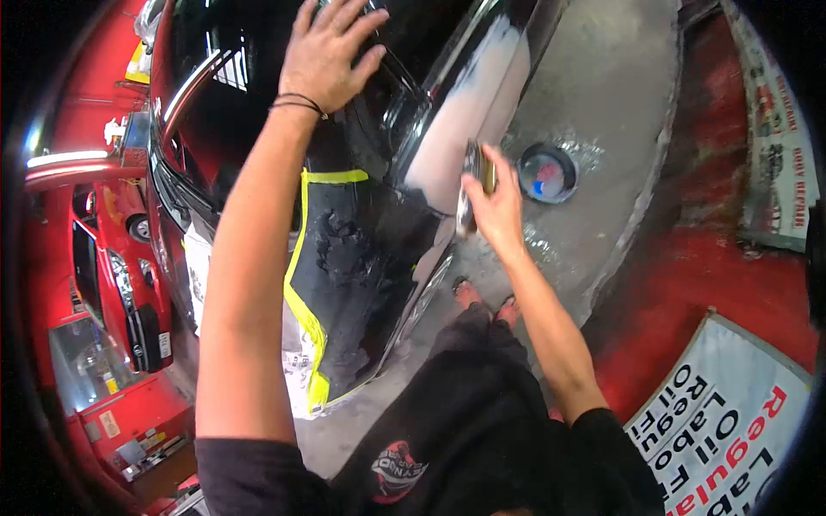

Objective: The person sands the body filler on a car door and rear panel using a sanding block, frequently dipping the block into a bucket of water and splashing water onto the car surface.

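My left hand (329,56) lies with fingers spread on the glossy black body of a car (249,129). In my right hand (501,205) is a sanding block (469,193), gripped between thumb and fingers. The block stands on edge right by a pale, filler-coloured patch (452,142) on the car's side panel. Between my arms, a dull black section (340,267) is bordered by yellow masking tape (298,297).
A round dark bucket (548,175) holding water and a blue item stands on the wet concrete floor (602,86). My bare-toed feet (482,303) are beside the car. A lettered sign (723,421) lies at lower right; a red car (116,275) is parked at left.
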Action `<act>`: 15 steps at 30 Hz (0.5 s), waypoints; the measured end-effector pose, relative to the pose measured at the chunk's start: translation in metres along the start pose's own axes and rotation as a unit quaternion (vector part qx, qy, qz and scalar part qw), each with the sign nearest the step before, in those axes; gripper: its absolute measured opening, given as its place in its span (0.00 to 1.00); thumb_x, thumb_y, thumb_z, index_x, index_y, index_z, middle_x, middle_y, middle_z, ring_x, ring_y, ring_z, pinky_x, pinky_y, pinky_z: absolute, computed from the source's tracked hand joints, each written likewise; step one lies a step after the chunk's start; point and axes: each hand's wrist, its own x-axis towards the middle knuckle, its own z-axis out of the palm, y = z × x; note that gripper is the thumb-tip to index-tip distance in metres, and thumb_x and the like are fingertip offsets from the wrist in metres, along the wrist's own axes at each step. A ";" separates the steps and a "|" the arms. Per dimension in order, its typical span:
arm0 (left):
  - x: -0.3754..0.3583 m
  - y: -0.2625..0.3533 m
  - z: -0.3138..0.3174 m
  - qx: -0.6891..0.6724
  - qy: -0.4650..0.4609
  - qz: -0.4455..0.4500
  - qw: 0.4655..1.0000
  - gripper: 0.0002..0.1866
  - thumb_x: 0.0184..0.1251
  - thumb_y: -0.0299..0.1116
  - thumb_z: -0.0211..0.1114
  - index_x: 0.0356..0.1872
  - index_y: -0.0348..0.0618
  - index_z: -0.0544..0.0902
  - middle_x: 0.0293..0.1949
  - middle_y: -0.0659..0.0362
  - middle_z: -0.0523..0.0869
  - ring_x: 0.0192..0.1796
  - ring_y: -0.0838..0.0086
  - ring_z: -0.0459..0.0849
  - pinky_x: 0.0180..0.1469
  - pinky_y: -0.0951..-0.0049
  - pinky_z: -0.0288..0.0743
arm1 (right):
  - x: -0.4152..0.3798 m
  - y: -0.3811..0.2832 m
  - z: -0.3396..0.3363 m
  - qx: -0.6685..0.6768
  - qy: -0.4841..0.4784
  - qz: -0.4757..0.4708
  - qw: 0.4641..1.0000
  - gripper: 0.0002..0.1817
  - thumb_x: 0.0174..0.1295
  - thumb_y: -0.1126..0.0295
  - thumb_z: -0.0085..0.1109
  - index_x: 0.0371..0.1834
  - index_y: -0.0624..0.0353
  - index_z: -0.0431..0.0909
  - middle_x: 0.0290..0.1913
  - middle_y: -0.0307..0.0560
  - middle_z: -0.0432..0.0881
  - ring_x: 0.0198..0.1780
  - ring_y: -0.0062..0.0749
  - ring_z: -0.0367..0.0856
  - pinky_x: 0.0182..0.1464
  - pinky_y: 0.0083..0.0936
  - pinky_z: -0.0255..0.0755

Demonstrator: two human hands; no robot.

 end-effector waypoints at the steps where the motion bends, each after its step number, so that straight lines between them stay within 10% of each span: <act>1: -0.001 -0.001 0.005 -0.005 -0.033 -0.009 0.999 0.27 0.71 0.43 0.73 0.69 0.47 0.86 0.79 0.47 0.78 0.88 0.49 0.65 0.91 0.40 0.49 | 0.013 0.001 0.007 -0.027 0.011 -0.010 1.000 0.34 0.70 0.63 0.75 0.79 0.52 0.78 0.74 0.66 0.78 0.75 0.58 0.78 0.78 0.44 0.72; 13: 0.002 0.005 0.001 0.009 -0.037 0.004 0.999 0.28 0.71 0.43 0.73 0.69 0.45 0.85 0.80 0.47 0.78 0.88 0.49 0.66 0.90 0.41 0.50 | 0.081 0.001 0.076 -0.090 0.152 -0.062 0.982 0.30 0.68 0.58 0.77 0.73 0.49 0.85 0.67 0.63 0.80 0.68 0.60 0.83 0.70 0.48 0.78; 15: -0.006 -0.009 0.022 0.048 -0.006 0.016 0.999 0.29 0.78 0.51 0.70 0.77 0.64 0.82 0.84 0.61 0.76 0.90 0.60 0.65 0.91 0.43 0.49 | 0.081 0.000 0.080 -0.107 0.158 -0.069 0.979 0.29 0.68 0.58 0.77 0.72 0.49 0.87 0.67 0.62 0.80 0.68 0.60 0.83 0.71 0.48 0.78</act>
